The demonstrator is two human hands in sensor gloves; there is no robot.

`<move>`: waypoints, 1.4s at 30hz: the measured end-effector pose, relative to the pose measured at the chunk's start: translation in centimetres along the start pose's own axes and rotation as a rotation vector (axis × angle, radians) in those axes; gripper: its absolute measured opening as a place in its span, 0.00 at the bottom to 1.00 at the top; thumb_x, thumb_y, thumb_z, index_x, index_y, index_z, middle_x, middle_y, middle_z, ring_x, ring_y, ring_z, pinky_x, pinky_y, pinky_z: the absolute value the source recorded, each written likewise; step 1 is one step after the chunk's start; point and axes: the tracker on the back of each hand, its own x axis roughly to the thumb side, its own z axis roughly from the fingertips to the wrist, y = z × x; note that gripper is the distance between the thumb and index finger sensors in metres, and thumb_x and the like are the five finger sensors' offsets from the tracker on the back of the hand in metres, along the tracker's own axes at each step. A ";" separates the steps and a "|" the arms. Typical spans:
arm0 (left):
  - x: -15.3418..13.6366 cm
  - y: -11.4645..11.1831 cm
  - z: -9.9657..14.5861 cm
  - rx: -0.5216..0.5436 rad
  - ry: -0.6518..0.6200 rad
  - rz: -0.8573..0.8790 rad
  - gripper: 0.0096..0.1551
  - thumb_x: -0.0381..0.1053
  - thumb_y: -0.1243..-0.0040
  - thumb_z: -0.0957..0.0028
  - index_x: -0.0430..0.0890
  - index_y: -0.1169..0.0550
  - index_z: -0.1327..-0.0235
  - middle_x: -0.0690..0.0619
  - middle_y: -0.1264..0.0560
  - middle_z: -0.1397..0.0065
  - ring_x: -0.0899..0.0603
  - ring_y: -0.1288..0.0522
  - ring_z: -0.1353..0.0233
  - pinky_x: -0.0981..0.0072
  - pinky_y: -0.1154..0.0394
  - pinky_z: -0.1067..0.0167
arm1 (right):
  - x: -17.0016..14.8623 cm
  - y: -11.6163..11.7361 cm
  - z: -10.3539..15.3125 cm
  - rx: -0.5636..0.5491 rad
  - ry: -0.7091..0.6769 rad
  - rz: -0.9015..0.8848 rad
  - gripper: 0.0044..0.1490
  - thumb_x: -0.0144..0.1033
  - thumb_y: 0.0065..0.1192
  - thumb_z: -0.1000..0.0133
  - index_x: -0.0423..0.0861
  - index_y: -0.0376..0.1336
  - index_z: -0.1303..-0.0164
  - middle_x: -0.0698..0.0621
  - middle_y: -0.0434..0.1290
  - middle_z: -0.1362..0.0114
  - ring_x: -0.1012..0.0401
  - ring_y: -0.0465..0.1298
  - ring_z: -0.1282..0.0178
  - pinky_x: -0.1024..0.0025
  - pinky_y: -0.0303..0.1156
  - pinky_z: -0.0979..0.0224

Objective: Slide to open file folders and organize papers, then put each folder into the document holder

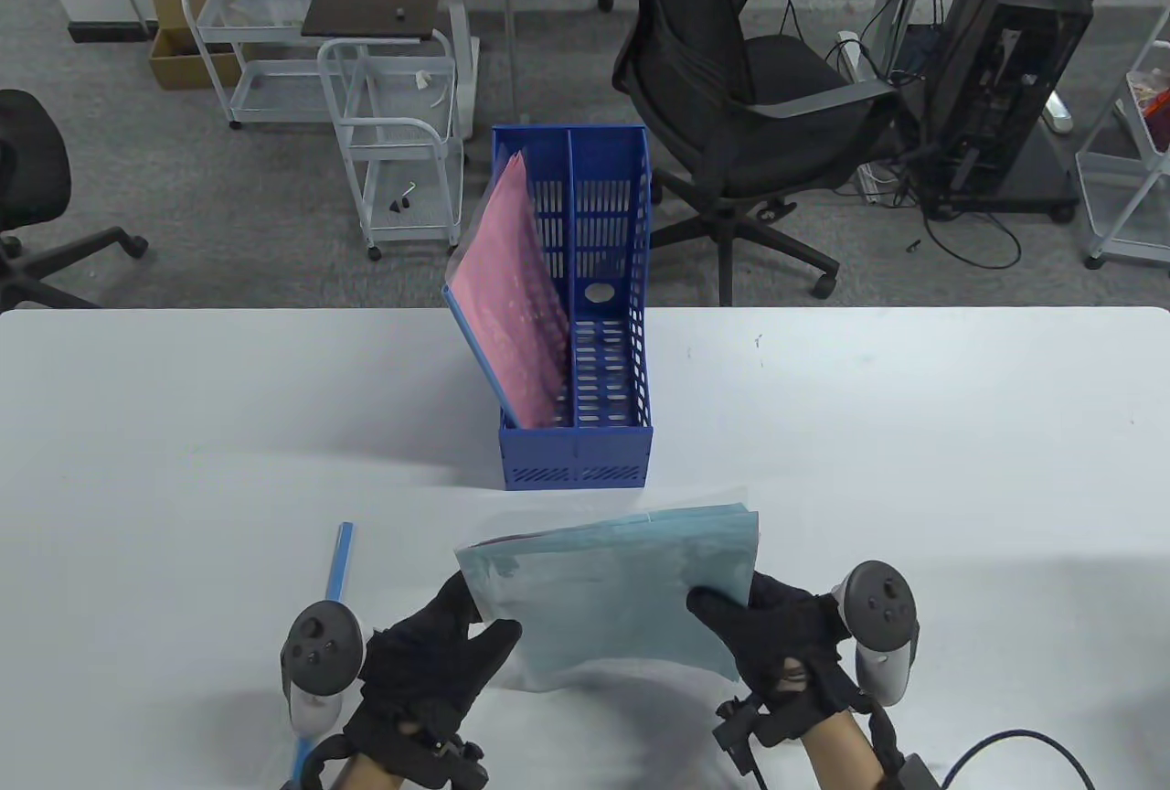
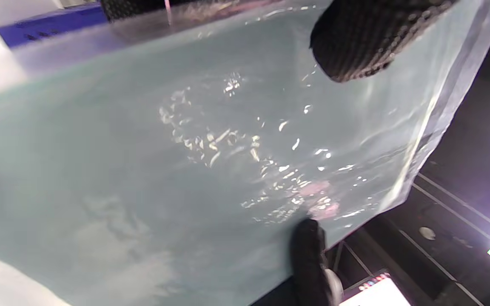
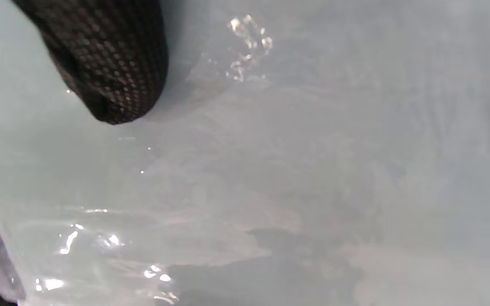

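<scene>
Black sensor gloves cover both of our hands at the near edge of the white table [image 1: 914, 424]. Our left hand [image 1: 425, 671] grips the near-left corner of the teal folder [image 1: 612, 589]: the thumb lies on the top face and the fingers curl beneath it. Our right hand [image 1: 786, 644] grips the near-right edge of the same folder in the same manner, thumb on top, fingers underneath. We hold the folder between both hands, lifted off the table surface and tilted, with its far edge higher than its near edge. The left wrist view shows a glossy transparent cover with a gloved fingertip [image 2: 355, 46] pressed against it. The right wrist view shows one gloved fingertip [image 3: 109, 72] on the same pale sheet.

To the left of our left hand, a blue slide bar [image 1: 340, 566] lies flat on the table, apart from the folder.

Farther out, at mid-table, stands the blue document holder [image 1: 608, 452], with two compartments. A pink folder [image 1: 512, 314] leans in the left compartment, its top tilted leftward past the holder's wall. The right compartment holds nothing visible.

Beyond the table edge we see a black office chair [image 1: 731, 95] and a white wire cart [image 1: 402, 141] on grey carpet.
</scene>
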 end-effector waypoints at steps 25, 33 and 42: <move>-2.2 -0.3 -0.3 0.011 0.066 0.117 0.25 0.53 0.38 0.48 0.57 0.20 0.35 0.55 0.17 0.34 0.42 0.16 0.34 0.42 0.27 0.29 | 0.0 -0.3 0.4 -0.151 0.066 0.170 0.30 0.49 0.73 0.57 0.55 0.72 0.44 0.54 0.79 0.35 0.51 0.80 0.36 0.41 0.69 0.28; -2.9 -1.0 0.4 0.117 0.140 0.115 0.37 0.57 0.37 0.49 0.57 0.33 0.23 0.53 0.27 0.23 0.40 0.24 0.25 0.39 0.31 0.26 | -1.4 1.1 0.4 -0.100 0.093 0.046 0.48 0.56 0.70 0.58 0.52 0.56 0.29 0.50 0.63 0.22 0.45 0.67 0.24 0.37 0.58 0.23; -1.9 -1.0 -0.4 -0.053 0.058 0.099 0.27 0.53 0.39 0.48 0.58 0.23 0.32 0.55 0.20 0.29 0.41 0.19 0.30 0.40 0.29 0.27 | -0.3 1.3 0.6 -0.104 0.019 0.080 0.51 0.59 0.68 0.58 0.53 0.52 0.27 0.51 0.60 0.20 0.46 0.63 0.20 0.38 0.53 0.20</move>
